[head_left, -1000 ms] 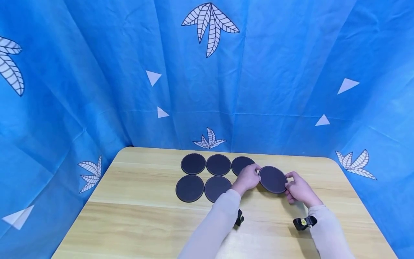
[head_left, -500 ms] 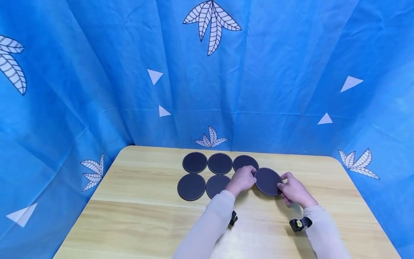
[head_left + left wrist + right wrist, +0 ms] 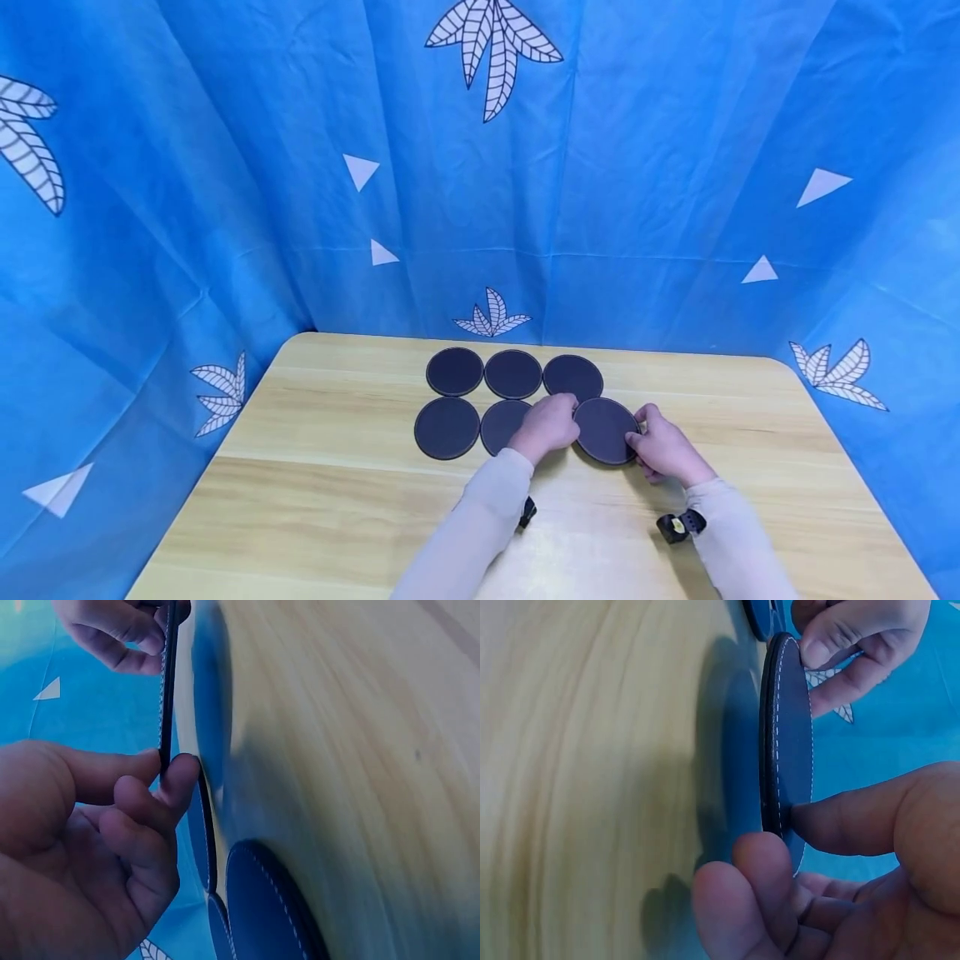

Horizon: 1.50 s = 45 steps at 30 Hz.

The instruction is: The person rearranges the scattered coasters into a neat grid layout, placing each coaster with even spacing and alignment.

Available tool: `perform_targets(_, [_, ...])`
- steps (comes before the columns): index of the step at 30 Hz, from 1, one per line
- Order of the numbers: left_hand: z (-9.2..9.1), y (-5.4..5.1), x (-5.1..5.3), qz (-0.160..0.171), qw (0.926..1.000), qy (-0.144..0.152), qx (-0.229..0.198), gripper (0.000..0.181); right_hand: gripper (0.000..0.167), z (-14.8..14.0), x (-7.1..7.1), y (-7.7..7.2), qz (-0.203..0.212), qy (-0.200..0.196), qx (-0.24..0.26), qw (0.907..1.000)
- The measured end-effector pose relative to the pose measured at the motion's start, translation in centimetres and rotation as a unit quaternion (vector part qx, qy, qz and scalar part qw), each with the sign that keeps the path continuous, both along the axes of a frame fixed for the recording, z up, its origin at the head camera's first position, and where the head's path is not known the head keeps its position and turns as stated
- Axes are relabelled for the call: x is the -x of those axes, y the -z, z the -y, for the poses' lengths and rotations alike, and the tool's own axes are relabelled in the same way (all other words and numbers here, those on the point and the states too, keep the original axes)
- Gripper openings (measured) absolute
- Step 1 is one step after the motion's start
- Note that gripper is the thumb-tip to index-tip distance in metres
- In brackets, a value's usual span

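Note:
Both hands pinch a round dark leather coaster (image 3: pixel 606 432) with pale edge stitching. My left hand (image 3: pixel 546 427) grips its left edge between thumb and fingers, and my right hand (image 3: pixel 664 448) grips the right edge. In the right wrist view a gap and shadow show between the held coaster (image 3: pixel 789 742) and the table, and its edge looks layered. Several similar coasters lie flat: a back row with a left coaster (image 3: pixel 454 372), a middle one (image 3: pixel 513 374) and a right one (image 3: pixel 573 375), plus a front-left coaster (image 3: pixel 447 428) and another coaster (image 3: pixel 498 423) partly hidden by my left hand.
The light wooden table (image 3: pixel 315 517) has rounded back corners. Behind it and at both sides hangs a blue curtain (image 3: pixel 645 167) with white leaf and triangle prints. A black wrist camera (image 3: pixel 681 526) sits on the right sleeve.
Both hands have carried the held coaster left and a little toward the near side, to just in front of the back row's right coaster. The view has shifted slightly.

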<state>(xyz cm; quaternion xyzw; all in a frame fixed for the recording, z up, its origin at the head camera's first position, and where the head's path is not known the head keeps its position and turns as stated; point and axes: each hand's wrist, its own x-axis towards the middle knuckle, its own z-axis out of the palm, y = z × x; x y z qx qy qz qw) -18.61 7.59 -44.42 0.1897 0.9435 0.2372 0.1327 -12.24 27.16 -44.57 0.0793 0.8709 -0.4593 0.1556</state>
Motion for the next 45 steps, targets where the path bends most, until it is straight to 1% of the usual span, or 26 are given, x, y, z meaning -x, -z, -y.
perform_targets(5, [0.9, -0.1, -0.1, 0.027, 0.9996, -0.003, 0.003, 0.036, 0.025, 1.0, 0.0, 0.2, -0.001, 0.003, 0.0, 1.0])
perform_targets(9, [1.5, -0.1, -0.2, 0.048, 0.9988, -0.004, -0.012, 0.041, 0.025, 1.7, 0.0, 0.2, -0.001, -0.002, -0.008, 1.0])
perform_targets(11, [1.8, -0.2, -0.3, 0.058, 0.9981, -0.004, -0.018, 0.041, 0.025, 2.0, 0.0, 0.3, -0.002, -0.005, -0.013, 0.9999])
perform_targets(15, [2.4, -0.2, -0.8, 0.094, 0.995, -0.006, -0.033, 0.036, 0.024, 2.4, 0.0, 0.7, -0.012, -0.009, -0.032, 0.9994])
perform_targets(17, [2.5, 0.0, -0.9, 0.112, 0.9928, -0.009, -0.04, 0.037, 0.024, 2.5, 0.0, 0.9, -0.02, -0.014, -0.045, 0.9987])
perform_targets(21, [2.5, 0.3, -1.0, 0.135, 0.9892, -0.021, -0.054, 0.052, 0.025, 2.7, 0.2, 1.2, -0.031, -0.018, -0.061, 0.9975])
perform_targets(23, [2.4, 0.4, -1.0, 0.137, 0.9889, -0.023, -0.053, 0.06, 0.024, 2.8, 0.3, 1.1, -0.032, -0.018, -0.065, 0.9972])
perform_targets(25, [2.3, 0.4, -0.9, 0.125, 0.9913, -0.02, -0.037, 0.066, 0.023, 2.9, 0.3, 1.1, -0.029, -0.017, -0.07, 0.997])
perform_targets(27, [2.1, 0.5, -0.9, 0.107, 0.994, -0.012, -0.017, 0.066, 0.023, 2.9, 0.4, 1.0, -0.027, -0.018, -0.074, 0.9967])
perform_targets(30, [1.9, 0.4, -1.0, 0.076, 0.997, 0.004, 0.017, 0.06, 0.022, 3.0, 0.3, 0.9, -0.026, -0.017, -0.076, 0.9966])
perform_targets(31, [1.8, 0.4, -1.1, 0.07, 0.9972, 0.008, 0.024, 0.057, 0.022, 3.0, 0.2, 0.9, -0.027, -0.018, -0.078, 0.9964])
perform_targets(34, [1.6, 0.3, -1.2, 0.058, 0.9975, 0.015, 0.036, 0.058, 0.022, 2.9, 0.1, 1.1, -0.028, -0.016, -0.081, 0.9962])
perform_targets(38, [1.3, 0.0, -1.5, 0.043, 0.9977, 0.013, 0.051, 0.062, 0.025, 2.8, 0.1, 1.4, -0.034, -0.013, -0.083, 0.9959])
perform_targets(40, [1.2, -0.1, -1.7, 0.037, 0.9974, 0.01, 0.062, 0.061, 0.028, 2.7, 0.2, 1.6, -0.037, -0.012, -0.083, 0.9958])
perform_targets(42, [1.0, -0.1, -1.8, 0.033, 0.9968, 0.006, 0.072, 0.059, 0.031, 2.8, 0.3, 1.8, -0.04, -0.014, -0.083, 0.9957])
perform_targets(45, [0.8, 0.3, -2.1, 0.031, 0.9958, 0.003, 0.086, 0.061, 0.032, 2.8, 0.2, 2.0, -0.033, -0.013, -0.081, 0.9961])
